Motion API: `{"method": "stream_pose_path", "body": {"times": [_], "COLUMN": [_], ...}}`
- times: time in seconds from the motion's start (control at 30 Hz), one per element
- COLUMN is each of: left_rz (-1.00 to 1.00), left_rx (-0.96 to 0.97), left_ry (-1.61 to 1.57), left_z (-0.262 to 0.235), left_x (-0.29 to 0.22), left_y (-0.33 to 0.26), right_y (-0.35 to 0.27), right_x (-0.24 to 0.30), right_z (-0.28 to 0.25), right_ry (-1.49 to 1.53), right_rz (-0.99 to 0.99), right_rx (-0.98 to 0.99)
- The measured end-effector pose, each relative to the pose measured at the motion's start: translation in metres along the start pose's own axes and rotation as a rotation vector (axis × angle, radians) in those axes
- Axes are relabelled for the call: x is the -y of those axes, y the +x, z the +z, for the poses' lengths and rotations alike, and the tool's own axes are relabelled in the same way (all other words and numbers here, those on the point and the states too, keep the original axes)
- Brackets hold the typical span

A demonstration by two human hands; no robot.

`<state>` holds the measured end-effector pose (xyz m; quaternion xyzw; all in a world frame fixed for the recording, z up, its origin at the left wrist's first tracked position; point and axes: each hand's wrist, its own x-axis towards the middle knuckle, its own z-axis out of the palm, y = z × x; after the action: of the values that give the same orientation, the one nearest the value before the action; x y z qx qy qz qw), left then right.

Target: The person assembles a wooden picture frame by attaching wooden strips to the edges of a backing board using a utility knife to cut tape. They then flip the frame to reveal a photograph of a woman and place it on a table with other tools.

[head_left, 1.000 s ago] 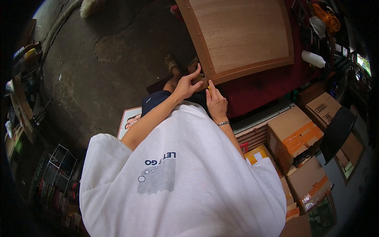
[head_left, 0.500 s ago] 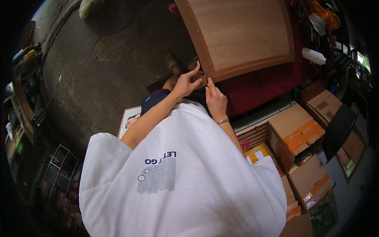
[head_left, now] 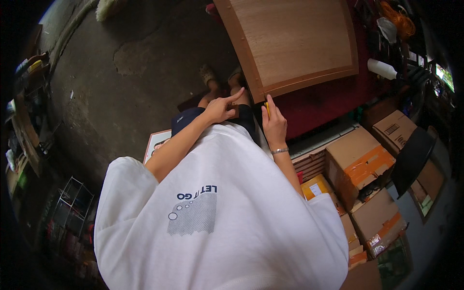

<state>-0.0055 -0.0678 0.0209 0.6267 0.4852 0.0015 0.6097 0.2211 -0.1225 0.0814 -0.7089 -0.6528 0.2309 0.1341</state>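
Observation:
A light wooden panel [head_left: 299,43] with a darker brown border [head_left: 249,60] lies at the upper middle, its near left corner pointing toward me. My right hand [head_left: 275,123], wearing a metal-banded watch or bracelet, is closed around a slim yellow tool [head_left: 267,107]. Most of the tool is hidden by the fingers, so its kind is unclear. The fingertips are at the panel's near edge, just right of the corner. My left hand [head_left: 222,108] hovers over my lap, left of that corner and apart from it. Its index finger is stretched out, and I see nothing held there.
Red cloth [head_left: 309,104] lies beneath the panel. Several cardboard boxes [head_left: 357,152] are stacked at the right, beside a black curved object [head_left: 413,162]. A white bottle [head_left: 382,68] lies beyond the cloth. Concrete floor [head_left: 140,87] spreads to the left, with a wire rack [head_left: 75,198] nearer me.
My right hand has moved right along the panel's near edge with the yellow tool. My left hand has drawn back from the corner, left and toward me.

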Motion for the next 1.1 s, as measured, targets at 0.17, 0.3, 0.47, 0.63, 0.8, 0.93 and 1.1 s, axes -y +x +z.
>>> {"method": "stream_pose_path", "body": {"times": [0.17,0.3,0.47,0.63,0.8,0.93,1.1], "left_rz": [-0.044,-0.07,-0.011,-0.007,0.002,-0.054,-0.133], "left_rx": [-0.11,-0.19,-0.211,-0.184,-0.192,-0.254,-0.338], "left_ry": [-0.023,-0.151,-0.205,-0.268,-0.318,-0.538,-0.625], "left_z": [0.0,-0.002,0.007,0.006,0.007,-0.01,-0.061], "left_x": [-0.007,-0.026,-0.018,-0.016,-0.018,-0.021,-0.06], "left_y": [0.011,0.029,0.046,0.052,0.048,0.054,0.067], "right_y": [0.015,0.013,0.014,0.005,-0.023,0.042,0.153], "right_x": [-0.01,-0.011,-0.008,-0.007,-0.03,-0.084,-0.258], "right_z": [0.013,0.017,0.015,0.01,-0.021,-0.092,-0.156], "right_ry": [-0.029,-0.042,-0.034,-0.066,0.084,0.113,0.065], "right_rz": [-0.008,-0.02,-0.025,0.021,0.093,0.251,0.501], "right_rx": [0.083,0.1,0.09,0.118,-0.065,-0.312,-0.425]}}
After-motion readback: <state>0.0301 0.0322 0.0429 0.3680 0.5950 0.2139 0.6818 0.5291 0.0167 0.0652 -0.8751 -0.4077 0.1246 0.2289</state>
